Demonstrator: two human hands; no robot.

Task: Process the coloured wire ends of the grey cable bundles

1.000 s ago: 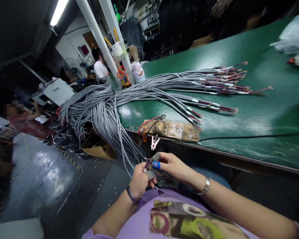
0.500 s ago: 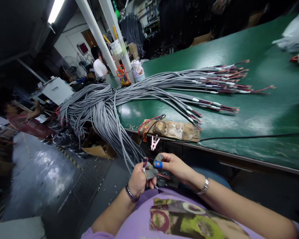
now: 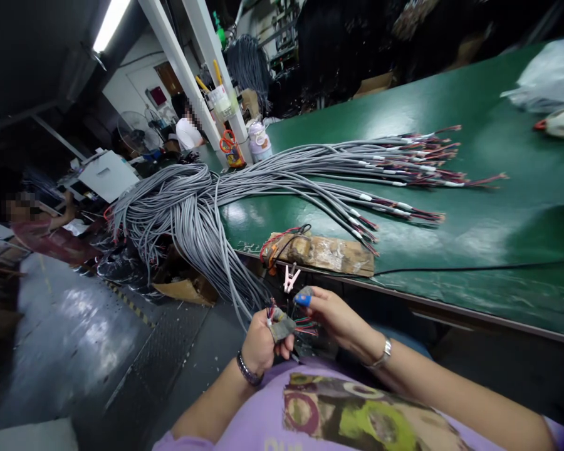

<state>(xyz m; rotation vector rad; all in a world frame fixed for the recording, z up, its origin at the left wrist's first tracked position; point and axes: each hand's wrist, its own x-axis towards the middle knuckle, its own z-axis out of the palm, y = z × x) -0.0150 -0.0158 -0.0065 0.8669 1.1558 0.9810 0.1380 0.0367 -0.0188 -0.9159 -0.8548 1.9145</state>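
Observation:
My left hand point(image 3: 262, 343) is closed round the end of a grey cable point(image 3: 244, 300) just below the table edge; red and dark wire ends point(image 3: 304, 326) stick out past its taped thumb. My right hand point(image 3: 333, 313) sits just to the right, its fingers pinched on those wire ends, a blue cap on one fingertip. The cable runs up into a big bundle of grey cables point(image 3: 202, 207) hanging over the edge of the green table point(image 3: 498, 213).
A taped wooden block point(image 3: 326, 250) with red wires and a small pink clip point(image 3: 290, 277) lies at the table's front edge. A black cord point(image 3: 474, 268) crosses the table. Cups, scissors and a bottle point(image 3: 259, 139) stand by a white post. Other people sit at far left.
My hands have drawn slightly apart, and the wire ends between them now fan out more. The view has shifted a little.

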